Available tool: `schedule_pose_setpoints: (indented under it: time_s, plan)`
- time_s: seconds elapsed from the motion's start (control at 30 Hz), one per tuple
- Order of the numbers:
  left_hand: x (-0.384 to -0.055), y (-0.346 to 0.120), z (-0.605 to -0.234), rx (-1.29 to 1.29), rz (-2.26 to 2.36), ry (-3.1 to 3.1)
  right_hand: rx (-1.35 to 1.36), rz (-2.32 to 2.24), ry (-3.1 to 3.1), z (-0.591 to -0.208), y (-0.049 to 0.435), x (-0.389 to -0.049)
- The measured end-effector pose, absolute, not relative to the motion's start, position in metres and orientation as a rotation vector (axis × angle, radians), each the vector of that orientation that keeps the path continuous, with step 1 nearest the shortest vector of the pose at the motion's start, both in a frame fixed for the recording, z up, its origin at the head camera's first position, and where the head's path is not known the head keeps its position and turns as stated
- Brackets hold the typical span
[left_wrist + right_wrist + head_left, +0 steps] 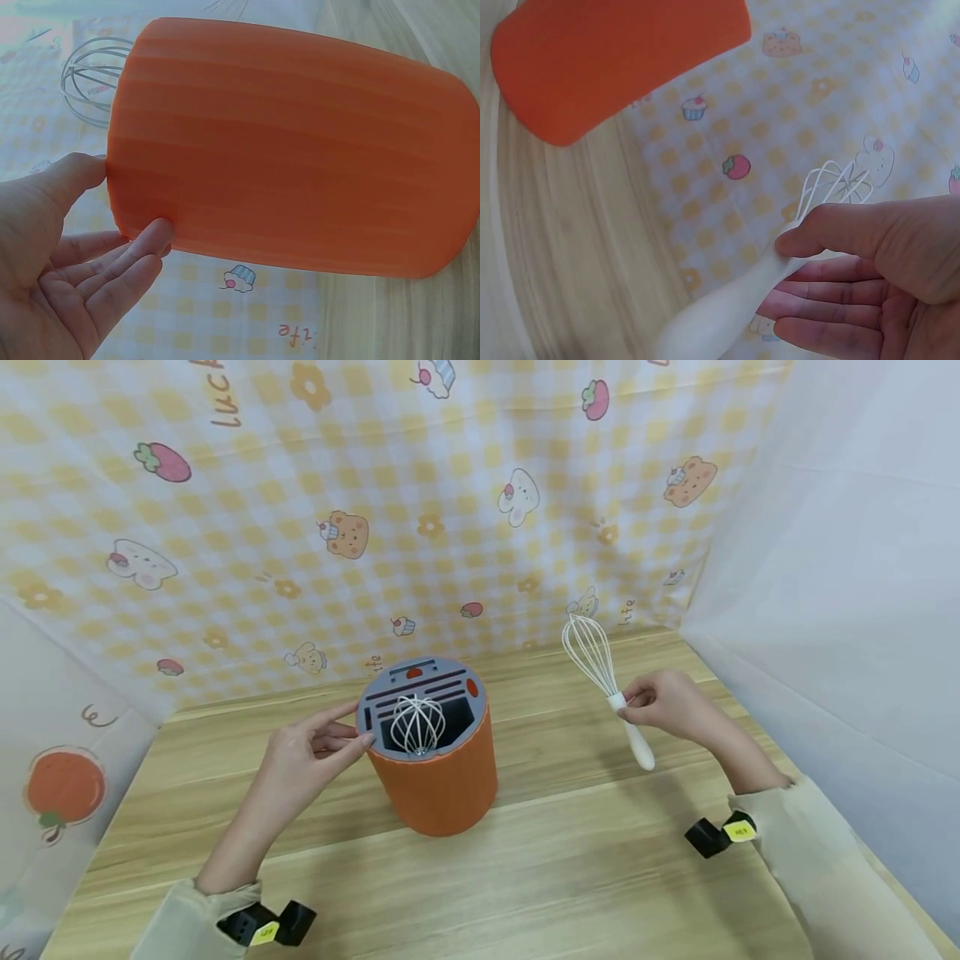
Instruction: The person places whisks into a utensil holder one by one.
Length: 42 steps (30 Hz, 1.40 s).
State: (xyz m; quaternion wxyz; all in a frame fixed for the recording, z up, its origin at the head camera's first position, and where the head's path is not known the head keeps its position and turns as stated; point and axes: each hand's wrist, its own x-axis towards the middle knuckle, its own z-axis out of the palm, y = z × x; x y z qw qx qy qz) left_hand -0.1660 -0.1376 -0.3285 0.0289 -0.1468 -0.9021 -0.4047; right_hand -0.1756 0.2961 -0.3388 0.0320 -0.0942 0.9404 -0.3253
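Observation:
An orange utensil holder [442,789] with a grey slotted top stands upright on the table. Its large opening contains a white whisk [417,725], whose wire head shows above the rim while its lower part is hidden. My left hand [311,752] touches the holder's left rim with thumb and fingers spread; the left wrist view shows fingertips on the orange wall [300,150]. Well to the right, my right hand [663,706] pinches another white whisk [600,664] near the top of its handle. That whisk is tilted, wires up and handle [720,315] down, above the table.
The wood-grain table [555,860] extends around the holder. Behind it hangs a yellow checked cloth [450,568] with printed animals and fruit. A white curtain [840,543] borders the right side, and another printed cloth [45,710] the left.

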Motion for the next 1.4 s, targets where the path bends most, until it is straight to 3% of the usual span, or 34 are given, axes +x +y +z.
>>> schedule_pose_setpoints:
  time_s: [1.4]
  plan:
    - [-0.166, -0.138, -0.329, -0.453, -1.263, -2.756, -0.488, -1.290, 2.947, -0.273, 0.202, -0.204]
